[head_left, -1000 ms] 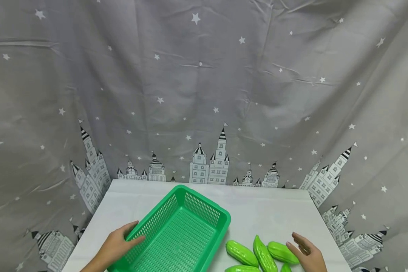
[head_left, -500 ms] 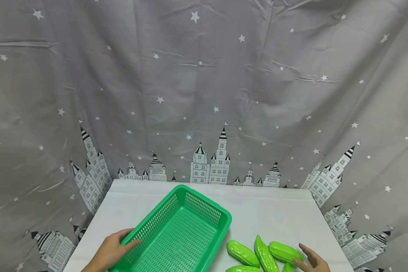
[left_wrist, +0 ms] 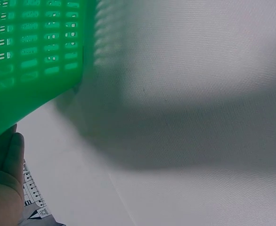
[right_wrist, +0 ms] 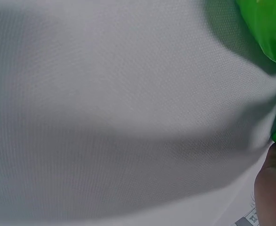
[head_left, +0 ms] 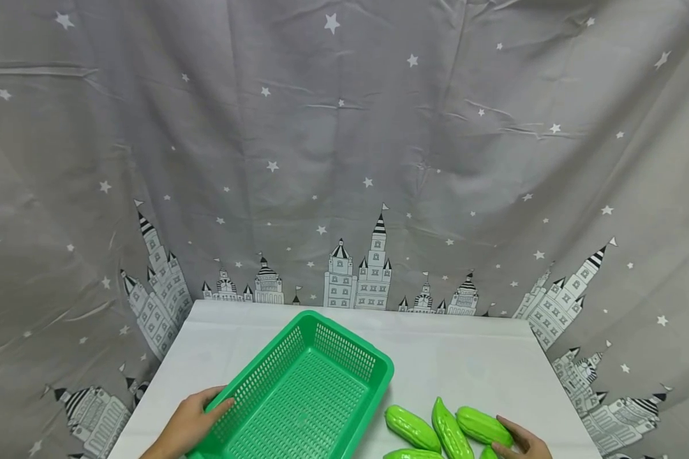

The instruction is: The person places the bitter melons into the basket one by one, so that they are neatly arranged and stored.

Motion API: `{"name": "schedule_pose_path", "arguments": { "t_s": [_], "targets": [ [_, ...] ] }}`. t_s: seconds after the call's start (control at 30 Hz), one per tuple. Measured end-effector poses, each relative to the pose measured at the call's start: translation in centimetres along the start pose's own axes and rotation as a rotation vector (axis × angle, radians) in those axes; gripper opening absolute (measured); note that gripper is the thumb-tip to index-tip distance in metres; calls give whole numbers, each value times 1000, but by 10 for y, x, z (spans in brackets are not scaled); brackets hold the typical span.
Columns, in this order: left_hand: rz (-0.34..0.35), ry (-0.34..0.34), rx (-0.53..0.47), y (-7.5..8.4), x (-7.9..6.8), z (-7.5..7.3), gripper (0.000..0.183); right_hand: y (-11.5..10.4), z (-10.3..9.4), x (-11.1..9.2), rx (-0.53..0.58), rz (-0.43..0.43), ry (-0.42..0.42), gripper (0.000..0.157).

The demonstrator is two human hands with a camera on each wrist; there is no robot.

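Observation:
In the head view my left hand (head_left: 188, 421) grips the near left rim of a green plastic basket (head_left: 373, 376), thumb over the inside and fingers outside. The left wrist view has the slotted basket wall (left_wrist: 34, 52) with the fingers against its outer side. At the right, my right hand (head_left: 525, 441) holds the near end of a glossy light-green bitter melon (head_left: 482, 424) between thumb and fingers. The right wrist view catches fingertips right at green surfaces at the edge. Beside it lie a pointed bitter melon (head_left: 451, 430) and a blunt bitter melon (head_left: 412, 428).
More light-green pieces, including a bitter melon (head_left: 412, 454), are cut off by the bottom of the head view. All rest on a white-covered table (head_left: 465, 350). A grey curtain (head_left: 344, 140) printed with stars and castles hangs behind and at both sides.
My left hand has closed onto the basket rim. My right hand has gone from hovering beside the bitter melons, first right and down, then in onto the end of one. The basket stays about where it was.

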State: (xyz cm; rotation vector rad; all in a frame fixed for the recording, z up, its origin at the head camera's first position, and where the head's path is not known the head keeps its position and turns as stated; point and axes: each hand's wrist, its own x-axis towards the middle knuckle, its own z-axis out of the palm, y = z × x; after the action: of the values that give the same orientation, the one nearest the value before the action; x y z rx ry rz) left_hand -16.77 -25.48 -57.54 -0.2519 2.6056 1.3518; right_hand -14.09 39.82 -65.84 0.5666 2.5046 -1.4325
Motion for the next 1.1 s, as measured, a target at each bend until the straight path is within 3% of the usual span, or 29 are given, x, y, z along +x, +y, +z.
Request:
{"name": "schedule_pose_path", "arguments": {
  "t_s": [0.2,0.63,0.9,1.1],
  "targets": [
    [-2,9,0,-2,0,0,62,-4,0,-3,-12,-57,19,89],
    [-4,4,-14,-1,0,1,61,-10,-6,-6,-46,-51,26,92],
    [4,8,13,-1,2,1,62,-35,-21,-14,-86,-137,79,89],
    [15,14,24,1,0,0,61,-67,-25,-21,-84,-194,112,82]
  ]
}}
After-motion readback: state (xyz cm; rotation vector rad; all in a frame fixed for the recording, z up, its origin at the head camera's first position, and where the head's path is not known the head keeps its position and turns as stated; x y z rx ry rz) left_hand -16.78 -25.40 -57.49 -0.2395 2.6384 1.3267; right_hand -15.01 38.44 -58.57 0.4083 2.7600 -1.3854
